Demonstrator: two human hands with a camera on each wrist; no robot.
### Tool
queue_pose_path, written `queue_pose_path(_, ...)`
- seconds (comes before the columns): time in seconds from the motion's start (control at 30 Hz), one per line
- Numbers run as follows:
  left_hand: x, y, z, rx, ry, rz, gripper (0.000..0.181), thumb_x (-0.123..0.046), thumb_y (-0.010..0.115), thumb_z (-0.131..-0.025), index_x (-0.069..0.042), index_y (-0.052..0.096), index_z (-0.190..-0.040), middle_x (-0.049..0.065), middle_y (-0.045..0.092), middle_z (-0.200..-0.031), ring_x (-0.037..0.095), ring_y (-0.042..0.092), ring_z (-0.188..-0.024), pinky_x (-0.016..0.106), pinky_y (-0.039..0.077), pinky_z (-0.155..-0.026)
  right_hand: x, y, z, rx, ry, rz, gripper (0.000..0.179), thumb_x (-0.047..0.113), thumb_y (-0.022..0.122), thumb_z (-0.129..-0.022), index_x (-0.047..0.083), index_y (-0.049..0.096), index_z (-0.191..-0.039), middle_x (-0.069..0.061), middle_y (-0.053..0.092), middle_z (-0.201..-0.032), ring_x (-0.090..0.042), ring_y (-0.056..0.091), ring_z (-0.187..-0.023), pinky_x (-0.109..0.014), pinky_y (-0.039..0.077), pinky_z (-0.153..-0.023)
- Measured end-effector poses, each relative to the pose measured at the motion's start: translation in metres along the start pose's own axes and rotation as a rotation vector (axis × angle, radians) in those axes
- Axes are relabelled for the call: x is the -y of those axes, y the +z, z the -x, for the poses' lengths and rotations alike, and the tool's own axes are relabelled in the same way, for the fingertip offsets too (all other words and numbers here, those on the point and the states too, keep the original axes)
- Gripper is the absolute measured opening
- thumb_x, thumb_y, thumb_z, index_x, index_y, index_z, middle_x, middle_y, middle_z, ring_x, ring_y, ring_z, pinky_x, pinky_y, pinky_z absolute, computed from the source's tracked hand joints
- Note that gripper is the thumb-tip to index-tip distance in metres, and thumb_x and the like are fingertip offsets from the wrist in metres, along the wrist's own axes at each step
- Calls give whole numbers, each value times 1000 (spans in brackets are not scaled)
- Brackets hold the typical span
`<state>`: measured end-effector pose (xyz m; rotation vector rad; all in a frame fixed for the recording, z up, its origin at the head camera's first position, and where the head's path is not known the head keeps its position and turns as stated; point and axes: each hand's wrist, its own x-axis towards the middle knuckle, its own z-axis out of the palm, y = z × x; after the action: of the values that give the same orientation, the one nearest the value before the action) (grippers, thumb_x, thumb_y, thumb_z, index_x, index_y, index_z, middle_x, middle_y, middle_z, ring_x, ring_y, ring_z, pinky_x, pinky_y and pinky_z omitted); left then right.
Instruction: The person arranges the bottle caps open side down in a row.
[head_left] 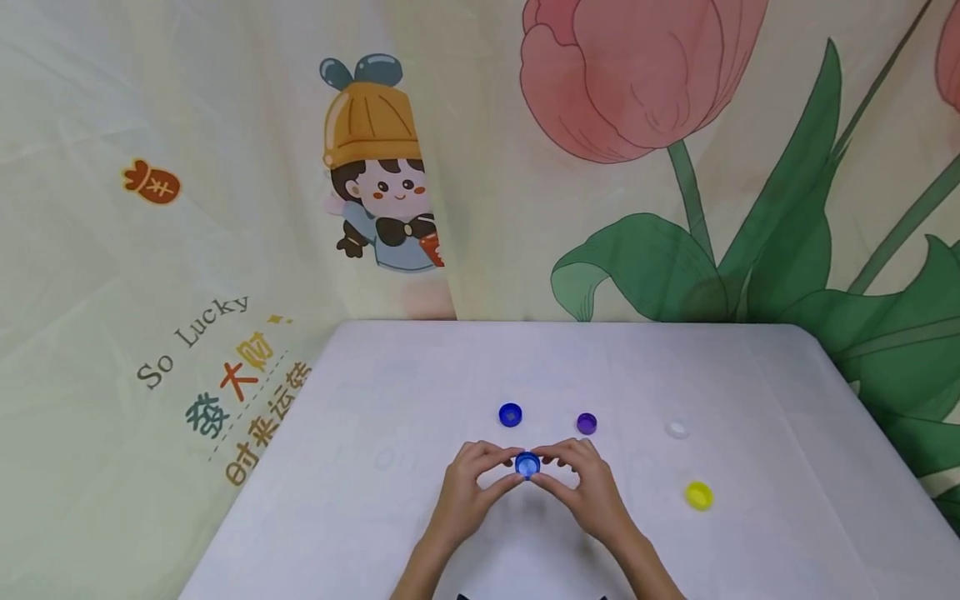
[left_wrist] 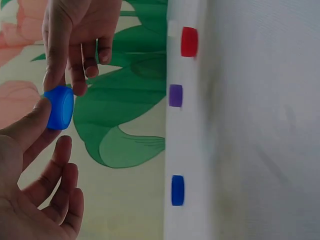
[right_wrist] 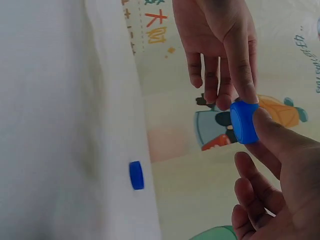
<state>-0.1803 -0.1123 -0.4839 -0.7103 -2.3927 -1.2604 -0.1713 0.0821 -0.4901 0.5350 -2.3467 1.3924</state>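
Observation:
A blue bottle cap (head_left: 527, 465) is held up between both hands, its hollow side facing the head camera. My left hand (head_left: 466, 492) pinches its left side between thumb and fingertips, and my right hand (head_left: 588, 487) pinches the right side the same way. In the left wrist view the cap (left_wrist: 61, 107) shows its rounded side, gripped by the left hand (left_wrist: 35, 175) from below and the right hand (left_wrist: 80, 35) from above. The right wrist view has the same cap (right_wrist: 244, 122) between the right hand (right_wrist: 285, 185) and the left hand (right_wrist: 220, 40).
On the white table (head_left: 375, 500) lie a dark blue cap (head_left: 511, 415), a purple cap (head_left: 587, 423), a whitish clear cap (head_left: 677, 429) and a yellow cap (head_left: 699, 496). A cap (left_wrist: 189, 42) looks red in the left wrist view. Behind hangs a printed cloth (head_left: 487, 167).

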Motion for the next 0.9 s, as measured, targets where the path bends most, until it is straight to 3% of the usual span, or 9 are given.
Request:
queue_pose_path(0.23, -25, -2, -14, 7, 52, 53, 28, -32, 72, -79, -22, 70, -105, -12, 61, -88, 7, 48, -87, 27, 44, -70, 10, -25, -4, -30, -80, 11, 29, 30, 75, -76, 23, 71, -104, 15, 61, -94, -7, 47, -87, -25, 45, -69)
queue_pose_path(0.43, -32, 4, -21, 27, 58, 75, 29, -33, 72, -79, -20, 71, -105, -11, 62, -88, 7, 48, -87, 26, 43, -69, 10, -36, -3, -31, -34, 20, 29, 32, 76, -75, 26, 70, -103, 17, 60, -95, -7, 46, -88, -24, 46, -69)
queue_pose_path(0.6, -35, 9, -25, 51, 42, 92, 33, -32, 73, -78, -19, 69, -109, -10, 62, -87, 8, 50, -87, 27, 44, -71, 6, -42, -2, -51, -50, 38, 30, 30, 78, -74, 24, 70, -102, 16, 60, -96, -7, 46, -90, -26, 46, -71)
queue_pose_path(0.7, -38, 10, -27, 81, -51, 142, 34, -30, 71, -81, -18, 68, -112, -9, 63, -85, 9, 53, -85, 28, 45, -73, 5, -44, -2, -61, -70, 47, 30, 29, 78, -74, 23, 70, -102, 13, 61, -96, -8, 46, -91, -26, 46, -72)
queue_pose_path(0.9, -45, 9, -30, 220, -445, 435, 27, -29, 62, -89, -9, 71, -104, 0, 67, -85, 12, 59, -80, 30, 45, -75, 3, -46, 0, -69, -59, 25, 30, 29, 77, -75, 21, 70, -102, 11, 61, -97, -10, 46, -91, -28, 45, -75)
